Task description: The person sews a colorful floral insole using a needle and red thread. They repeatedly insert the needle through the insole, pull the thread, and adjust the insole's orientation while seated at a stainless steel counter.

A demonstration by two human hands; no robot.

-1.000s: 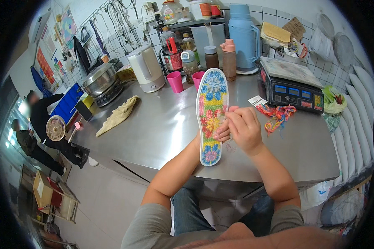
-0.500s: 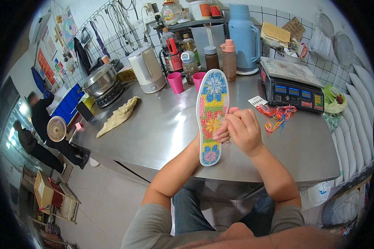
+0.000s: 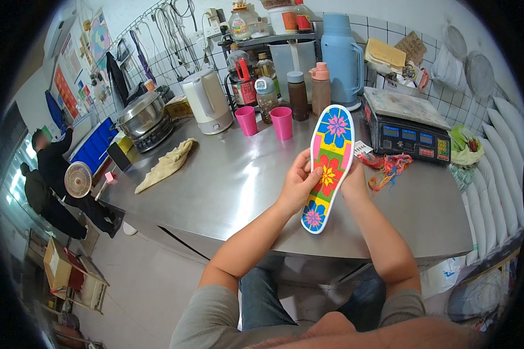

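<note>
My left hand [image 3: 297,185] grips an embroidered insole [image 3: 330,166], thumb pressed on the face and the other fingers around its edge. The insole stands nearly upright over the table's front, toe end up and leaning right. Bold blue, red, pink and yellow flowers cover this face, within a white rim. My right hand [image 3: 355,180] is behind the insole's right edge; its fingers are hidden, so I cannot see whether they hold anything. Beyond it, a tangle of colourful embroidery thread [image 3: 385,168] lies beside a small white card [image 3: 363,148].
On the steel table [image 3: 227,174] stand two pink cups [image 3: 282,123], a white kettle [image 3: 206,102], bottles [image 3: 297,96], a blue thermos [image 3: 341,64] and a weighing scale [image 3: 407,125]. A beige cloth [image 3: 166,166] lies left. Two people [image 3: 55,160] stand at far left.
The insole has been turned over, from a paler stitched face to a bolder one, and now leans right. My right hand has moved from its front edge to behind it.
</note>
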